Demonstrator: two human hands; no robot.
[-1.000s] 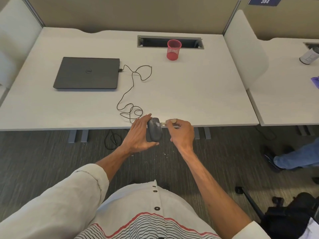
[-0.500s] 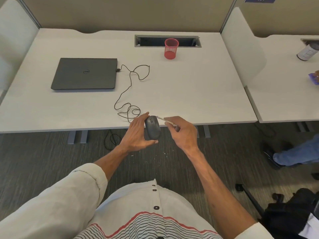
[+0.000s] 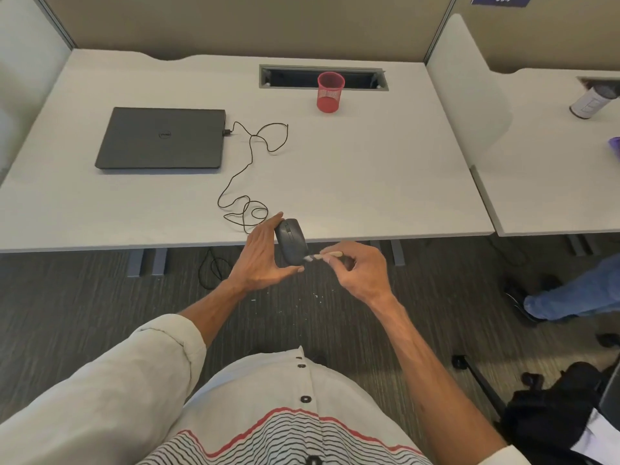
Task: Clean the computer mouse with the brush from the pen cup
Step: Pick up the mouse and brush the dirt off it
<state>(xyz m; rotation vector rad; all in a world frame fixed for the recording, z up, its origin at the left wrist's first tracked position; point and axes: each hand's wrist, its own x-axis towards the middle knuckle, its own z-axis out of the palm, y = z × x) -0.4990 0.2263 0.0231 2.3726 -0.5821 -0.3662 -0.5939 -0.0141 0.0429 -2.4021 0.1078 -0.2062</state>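
The left hand (image 3: pixel 265 260) grips the black mouse (image 3: pixel 291 241) at the near edge of the desk (image 3: pixel 369 169), fingers (image 3: pixel 268 226) along its far left side and thumb under its near end, so the mouse is held off the desk surface with its top facing the camera. The right hand (image 3: pixel 360 271) pinches the small brush (image 3: pixel 322 256), its pale handle between thumb and fingertips and its bristle end touching the mouse's near right edge. Half a second ago the brush tip was up at the front end of the mouse, by the buttons; it now sits at the rear end, and the right hand has dropped lower and nearer the body. The left hand's hold looks unchanged. The mouse cable (image 3: pixel 250 182) runs in loose loops across the desk to the closed laptop (image 3: pixel 164 139) at left. The red mesh pen cup (image 3: pixel 330 92) stands well apart at the back of the desk, in front of the cable slot (image 3: pixel 292 77).
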